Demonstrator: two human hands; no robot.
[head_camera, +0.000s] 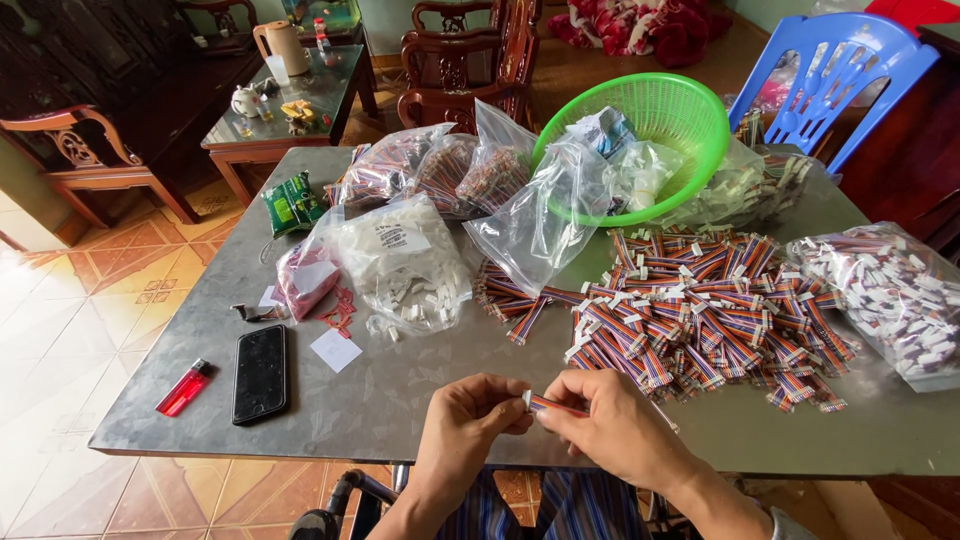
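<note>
Head view: striped ribbon cable piece (556, 405) with white connector, pinched between the fingers of left hand (466, 425) and right hand (617, 425) at the metal table (400, 385) near edge. Behind right: loose heap of like cables (705, 320); clear bag of same (895, 295). Green basket (690, 115) holds bagged parts. Left: bag of white connectors (400, 265), black phone (260, 373), red lighter (184, 388); bare tabletop between

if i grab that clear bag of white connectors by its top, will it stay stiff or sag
The bag of white connectors would probably sag: its thin clear film already lies crumpled and slumped on the metal table. A few white pieces lie loose by its lower edge, so more may spill. It looks light for its bulk, being small plastic parts.
</note>
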